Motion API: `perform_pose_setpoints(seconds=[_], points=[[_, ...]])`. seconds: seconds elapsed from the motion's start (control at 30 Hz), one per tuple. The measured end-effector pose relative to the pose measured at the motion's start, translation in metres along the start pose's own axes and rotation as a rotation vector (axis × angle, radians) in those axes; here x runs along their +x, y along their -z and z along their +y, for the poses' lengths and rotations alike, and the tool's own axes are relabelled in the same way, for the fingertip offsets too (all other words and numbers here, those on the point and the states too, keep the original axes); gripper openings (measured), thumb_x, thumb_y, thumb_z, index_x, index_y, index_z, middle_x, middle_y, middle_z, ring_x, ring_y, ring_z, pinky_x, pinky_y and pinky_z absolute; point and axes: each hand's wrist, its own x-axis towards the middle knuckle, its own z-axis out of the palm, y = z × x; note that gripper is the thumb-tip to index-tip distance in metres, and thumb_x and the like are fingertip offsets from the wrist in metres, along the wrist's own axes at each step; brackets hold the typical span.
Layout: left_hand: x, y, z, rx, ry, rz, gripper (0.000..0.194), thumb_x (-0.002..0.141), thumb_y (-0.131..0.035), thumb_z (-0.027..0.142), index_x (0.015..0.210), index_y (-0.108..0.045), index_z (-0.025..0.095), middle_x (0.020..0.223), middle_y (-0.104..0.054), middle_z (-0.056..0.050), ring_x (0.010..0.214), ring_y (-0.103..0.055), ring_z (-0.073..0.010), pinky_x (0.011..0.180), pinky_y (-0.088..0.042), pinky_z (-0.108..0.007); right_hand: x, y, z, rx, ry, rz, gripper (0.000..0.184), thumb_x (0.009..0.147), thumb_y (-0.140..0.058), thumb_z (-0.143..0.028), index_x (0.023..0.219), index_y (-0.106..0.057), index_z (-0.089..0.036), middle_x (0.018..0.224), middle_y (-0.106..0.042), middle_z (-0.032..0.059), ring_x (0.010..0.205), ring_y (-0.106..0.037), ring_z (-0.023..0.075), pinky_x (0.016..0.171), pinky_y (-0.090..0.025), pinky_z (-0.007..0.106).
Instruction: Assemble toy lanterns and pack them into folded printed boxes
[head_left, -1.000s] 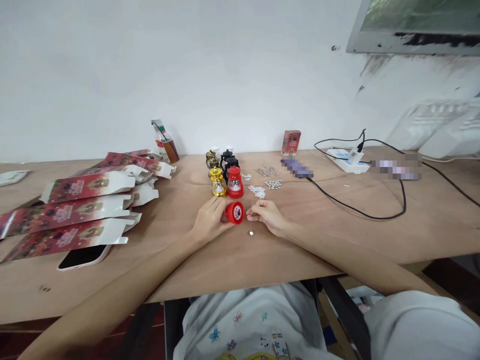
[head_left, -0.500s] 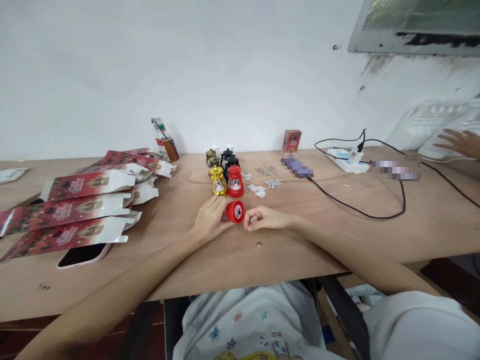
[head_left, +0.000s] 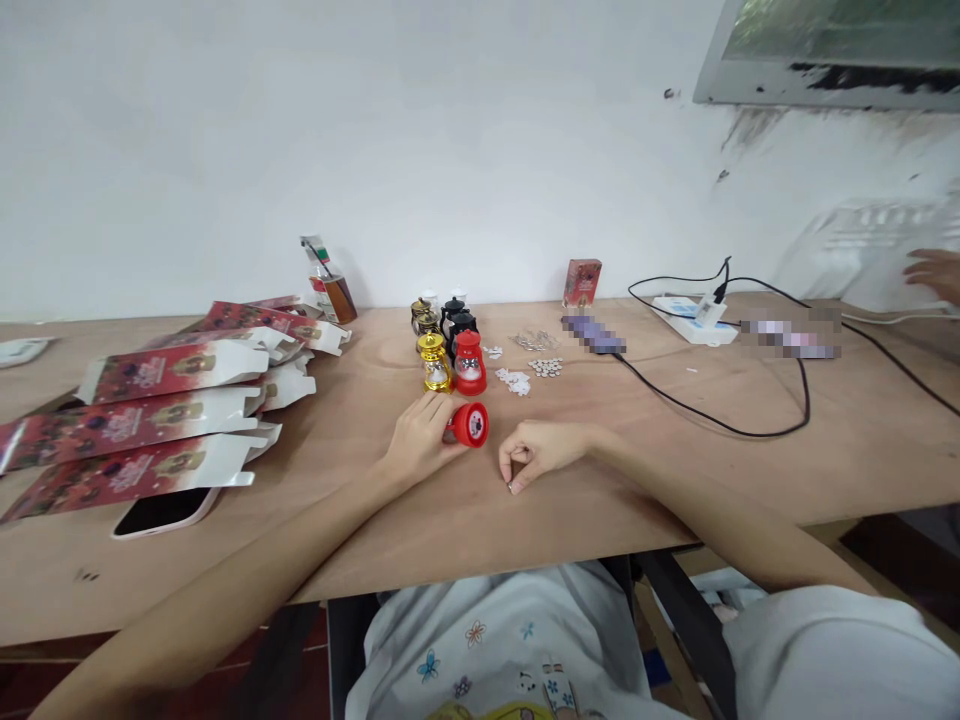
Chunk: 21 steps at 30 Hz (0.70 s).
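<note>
Wall and table: I view a pale wall [head_left: 480, 150] behind a wooden table [head_left: 360, 540]; 12 o'clock is toward the wall, the red lantern being the dial's centre.
Red lantern [head_left: 471, 425]: lies tipped in the left hand [head_left: 421, 440], above the table's near part, round base turned toward 3 o'clock.
Left hand: fingers curled shut about the lantern's body.
Right hand [head_left: 546, 448]: between 3 and 4 o'clock, thumb and forefinger closed on a bright bit [head_left: 511, 487]; whether the bit is clear of the wood, I cannot tell.
Standing lanterns [head_left: 469, 365]: near 12 o'clock, in red, gold and black.
Loose parts: white pieces [head_left: 514, 382] and discs [head_left: 546, 368], toward 1 o'clock.
Flat boxes [head_left: 161, 415]: overlapping, at 9 o'clock.
Step in hand: I judge it the picking of one small part beside a steadied base.
Next move calls for: in my judgement, a light, level pinch and a still left grip; the bit could slip easily.
</note>
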Motion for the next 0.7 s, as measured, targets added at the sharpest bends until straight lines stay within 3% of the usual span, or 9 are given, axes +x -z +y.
perform_pose_setpoints(seconds=[0.23,0.3,0.37,0.43,0.5,0.6,0.7], points=[[0.000,0.000,-0.001,-0.007,-0.003,-0.003,0.026,0.082,-0.060,0.038,0.098,-0.053,0.018,0.088,-0.062,-0.007,0.080,-0.057,-0.0206,0.068,-0.045,-0.030,-0.001,0.000,-0.010,-0.136,-0.022,-0.032,0.010,0.076,-0.062,-0.025,0.075,-0.064,-0.015,0.053,-0.044,-0.0078,0.050,-0.036,0.0056,0.051,-0.026,0.019],[0.000,0.000,-0.001,0.001,-0.005,0.002,0.026,0.083,-0.060,0.038,0.098,-0.053,0.018,0.089,-0.062,-0.007,0.080,-0.057,-0.0206,0.068,-0.045,-0.030,0.001,-0.002,-0.009,0.011,-0.032,0.034,0.011,0.078,-0.053,-0.018,0.070,-0.059,-0.015,0.056,-0.046,-0.0062,0.051,-0.036,0.0054,0.049,-0.026,0.018],[0.000,0.000,-0.002,0.021,-0.018,0.024,0.026,0.083,-0.060,0.038,0.098,-0.053,0.017,0.088,-0.063,-0.007,0.080,-0.057,-0.0209,0.068,-0.045,-0.030,0.003,-0.005,-0.007,0.272,-0.122,0.088,0.017,0.080,-0.045,-0.018,0.064,-0.050,-0.016,0.051,-0.036,-0.0075,0.045,-0.028,0.0048,0.043,-0.022,0.017],[0.001,0.001,-0.002,0.050,-0.042,0.056,0.027,0.083,-0.060,0.037,0.099,-0.053,0.017,0.089,-0.064,-0.008,0.080,-0.057,-0.0215,0.068,-0.044,-0.031,0.007,-0.009,-0.008,0.568,-0.271,0.062,0.021,0.082,-0.041,-0.021,0.061,-0.042,-0.018,0.047,-0.023,-0.0099,0.040,-0.015,0.0045,0.037,-0.014,0.015],[0.002,0.002,-0.001,0.081,-0.071,0.084,0.027,0.083,-0.059,0.038,0.099,-0.053,0.017,0.090,-0.065,-0.008,0.081,-0.058,-0.0221,0.067,-0.044,-0.031,0.011,-0.012,-0.011,0.819,-0.394,0.002,0.023,0.082,-0.037,-0.021,0.060,-0.041,-0.018,0.045,-0.020,-0.0106,0.037,-0.010,0.0040,0.033,-0.009,0.014],[0.003,0.004,0.000,0.125,-0.118,0.111,0.029,0.086,-0.056,0.040,0.100,-0.055,0.016,0.090,-0.066,-0.009,0.082,-0.059,-0.0223,0.067,-0.044,-0.032,0.016,-0.017,-0.019,1.051,-0.499,0.053,0.027,0.083,-0.031,-0.017,0.062,-0.049,-0.014,0.047,-0.041,-0.0047,0.033,-0.016,0.0020,0.029,-0.012,0.011],[0.004,0.008,0.000,0.217,-0.233,0.143,0.027,0.090,-0.050,0.037,0.103,-0.056,0.014,0.091,-0.068,-0.011,0.083,-0.061,-0.0220,0.068,-0.044,-0.032,0.019,-0.022,-0.027,1.149,-0.517,0.198,0.035,0.087,-0.028,-0.017,0.068,-0.057,-0.009,0.060,-0.061,0.0079,0.036,-0.041,0.0028,0.034,-0.034,0.010]])
